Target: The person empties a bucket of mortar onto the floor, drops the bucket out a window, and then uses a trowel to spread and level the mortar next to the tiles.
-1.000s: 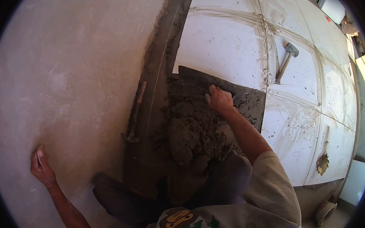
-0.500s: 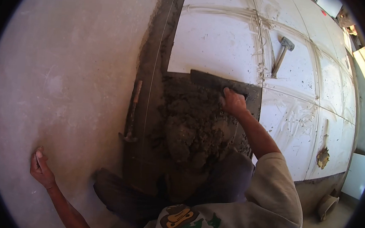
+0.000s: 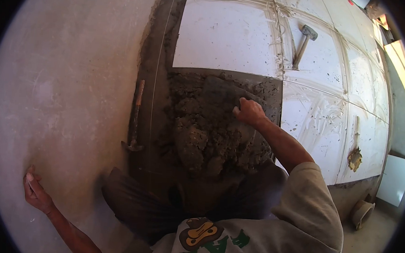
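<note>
My right hand (image 3: 251, 113) grips a trowel, its dark flat blade (image 3: 223, 89) lying over a rough bed of wet mortar (image 3: 207, 127). Mortar blends with the blade's edges, and the handle is hidden in my fist. Just beyond the blade is the near edge of a large white tile (image 3: 221, 39). Far to the left, my left hand (image 3: 38, 193) is beside the smooth beige plastered surface (image 3: 76, 72), fingers partly bent and slightly apart, nothing visible in them. Between my hands, a hammer (image 3: 135, 115) with an orange-brown handle lies at the left of the mortar.
A taut string (image 3: 156, 82) runs along the left of the mortar. On smeared white tiles (image 3: 312, 114) to the right lie a mallet (image 3: 305, 44) and a stick-like tool with a clotted yellowish head (image 3: 355, 159). A pale bucket (image 3: 362, 214) lies at lower right.
The trowel blade has come back from the tile edge and turned flatter over the mortar. My left hand has stayed beside the plastered surface. The whole view has shifted slightly.
</note>
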`<state>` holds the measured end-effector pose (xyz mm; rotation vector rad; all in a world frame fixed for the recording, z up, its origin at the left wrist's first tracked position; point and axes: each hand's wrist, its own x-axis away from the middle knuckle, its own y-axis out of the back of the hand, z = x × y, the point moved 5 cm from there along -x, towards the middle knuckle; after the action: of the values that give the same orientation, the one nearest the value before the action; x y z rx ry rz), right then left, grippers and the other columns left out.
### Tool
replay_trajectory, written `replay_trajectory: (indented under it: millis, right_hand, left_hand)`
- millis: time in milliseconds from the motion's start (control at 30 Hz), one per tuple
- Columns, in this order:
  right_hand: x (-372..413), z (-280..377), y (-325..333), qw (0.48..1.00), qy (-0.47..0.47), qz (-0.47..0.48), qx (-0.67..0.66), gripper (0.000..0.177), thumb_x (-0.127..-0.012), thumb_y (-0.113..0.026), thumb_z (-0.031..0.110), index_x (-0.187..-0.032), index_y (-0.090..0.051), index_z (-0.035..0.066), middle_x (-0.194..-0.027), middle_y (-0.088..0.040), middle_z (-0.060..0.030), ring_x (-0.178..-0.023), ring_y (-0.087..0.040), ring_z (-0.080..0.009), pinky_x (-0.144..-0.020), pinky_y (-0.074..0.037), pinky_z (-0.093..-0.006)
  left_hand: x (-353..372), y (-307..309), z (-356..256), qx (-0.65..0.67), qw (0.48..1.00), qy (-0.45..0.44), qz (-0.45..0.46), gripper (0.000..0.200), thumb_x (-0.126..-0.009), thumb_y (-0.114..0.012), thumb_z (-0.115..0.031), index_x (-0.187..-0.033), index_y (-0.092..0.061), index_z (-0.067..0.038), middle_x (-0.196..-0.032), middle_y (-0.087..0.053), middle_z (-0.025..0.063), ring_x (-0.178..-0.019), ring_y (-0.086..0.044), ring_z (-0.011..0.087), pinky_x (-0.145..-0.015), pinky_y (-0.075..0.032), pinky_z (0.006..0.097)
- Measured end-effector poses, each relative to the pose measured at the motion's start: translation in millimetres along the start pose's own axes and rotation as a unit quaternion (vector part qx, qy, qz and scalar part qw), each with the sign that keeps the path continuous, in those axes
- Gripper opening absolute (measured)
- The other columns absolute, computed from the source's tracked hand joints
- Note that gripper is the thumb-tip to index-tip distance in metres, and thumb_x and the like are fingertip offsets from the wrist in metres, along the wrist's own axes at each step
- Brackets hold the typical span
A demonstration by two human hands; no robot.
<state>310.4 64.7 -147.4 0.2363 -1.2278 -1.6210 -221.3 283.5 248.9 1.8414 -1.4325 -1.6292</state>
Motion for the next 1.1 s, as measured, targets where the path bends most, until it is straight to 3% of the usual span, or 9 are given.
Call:
replay_trajectory:
  millis: [100,433,533,600,633,700,933,1000,1100]
  right_hand:
    - [19.6,19.1,-19.4,0.996,0.039,0.079,-0.006,0.047,-0.083,-0.054,0.036,-0.103,-0.059,-0.006,-0.087,-0.065,-0.0265,-0.091,-0.063,-0.0420,-0.085,-0.048,-0.0497]
    - [53.9,28.5,-53.3,0.989,0.042,0.134,-0.041,0.047,-0.083,-0.052,0.037,-0.096,-0.063,-0.007,-0.093,-0.064,-0.0286,-0.096,-0.060,-0.0427,-0.088,-0.046,-0.0492]
    - [44.3,26.6,-56.5,0.990,0.088,0.100,-0.036,0.044,-0.083,-0.052,0.036,-0.093,-0.063,-0.006,-0.084,-0.066,-0.0250,-0.082,-0.066,-0.0379,-0.077,-0.052,-0.0455]
    - [51.6,25.4,-41.6,0.949,-0.011,0.256,-0.187,0.041,-0.082,-0.054,0.033,-0.092,-0.062,-0.006,-0.072,-0.065,-0.0185,-0.063,-0.066,-0.0296,-0.060,-0.054,-0.0391]
    - [53.8,25.0,-36.5,0.948,-0.005,0.258,-0.188,0.041,-0.082,-0.054,0.033,-0.092,-0.062,-0.006,-0.072,-0.065,-0.0185,-0.063,-0.066,-0.0296,-0.060,-0.054,-0.0391]
    - [56.0,15.7,-24.7,0.938,-0.050,0.228,-0.256,0.038,-0.082,-0.056,0.031,-0.093,-0.061,-0.005,-0.062,-0.062,-0.0129,-0.051,-0.063,-0.0225,-0.049,-0.051,-0.0339]
    - [54.4,-28.0,38.2,0.970,-0.023,0.144,-0.195,0.037,-0.082,-0.058,0.033,-0.095,-0.060,-0.002,-0.068,-0.063,-0.0164,-0.060,-0.065,-0.0289,-0.059,-0.052,-0.0395]
    - [45.6,-42.1,64.8,0.998,0.042,-0.031,0.032,0.034,-0.083,-0.060,0.033,-0.093,-0.058,0.001,-0.079,-0.065,-0.0194,-0.075,-0.065,-0.0343,-0.070,-0.051,-0.0435]
    - [39.9,-46.2,90.5,0.989,0.060,-0.115,0.073,0.028,-0.081,-0.062,0.027,-0.090,-0.053,0.003,-0.081,-0.063,-0.0192,-0.081,-0.061,-0.0396,-0.072,-0.048,-0.0484]
  left_hand:
    - [-3.7,-0.2,5.9,0.003,1.000,0.005,0.003,0.044,-0.098,-0.046,-0.036,-0.108,-0.066,0.002,-0.076,-0.049,0.0018,-0.073,-0.046,0.0122,-0.066,-0.038,0.0259]
    - [2.4,-5.4,2.1,0.017,0.999,-0.027,-0.016,0.039,-0.099,-0.047,-0.030,-0.106,-0.067,0.003,-0.078,-0.057,0.0036,-0.072,-0.048,0.0135,-0.067,-0.041,0.0272]
    - [0.7,-2.2,6.6,-0.002,0.999,-0.038,-0.018,0.039,-0.099,-0.048,-0.030,-0.105,-0.067,0.003,-0.080,-0.059,0.0044,-0.072,-0.048,0.0138,-0.067,-0.042,0.0275]
    - [-1.7,1.0,5.6,-0.017,0.998,-0.062,-0.006,0.038,-0.099,-0.048,-0.029,-0.105,-0.067,0.003,-0.081,-0.061,0.0049,-0.072,-0.049,0.0140,-0.067,-0.042,0.0276]
    - [-0.6,-1.2,-1.8,-0.013,0.998,-0.061,-0.004,0.038,-0.099,-0.048,-0.029,-0.105,-0.067,0.003,-0.080,-0.060,0.0047,-0.071,-0.049,0.0143,-0.067,-0.042,0.0276]
    - [0.1,-1.5,-5.9,-0.004,0.998,-0.060,-0.002,0.038,-0.099,-0.048,-0.029,-0.105,-0.067,0.003,-0.080,-0.060,0.0046,-0.071,-0.049,0.0146,-0.067,-0.042,0.0277]
    - [-0.1,-5.4,5.0,-0.022,0.999,-0.025,0.000,0.042,-0.099,-0.045,-0.033,-0.107,-0.067,0.002,-0.088,-0.064,0.0047,-0.073,-0.049,0.0141,-0.069,-0.043,0.0280]
    - [0.5,-3.9,3.6,-0.005,0.999,-0.036,-0.015,0.042,-0.099,-0.045,-0.033,-0.108,-0.067,0.002,-0.081,-0.059,0.0038,-0.073,-0.048,0.0139,-0.068,-0.042,0.0276]
    - [-1.4,-2.1,8.9,-0.005,0.999,-0.032,-0.004,0.042,-0.099,-0.045,-0.032,-0.108,-0.066,0.003,-0.076,-0.053,0.0026,-0.072,-0.047,0.0136,-0.068,-0.041,0.0273]
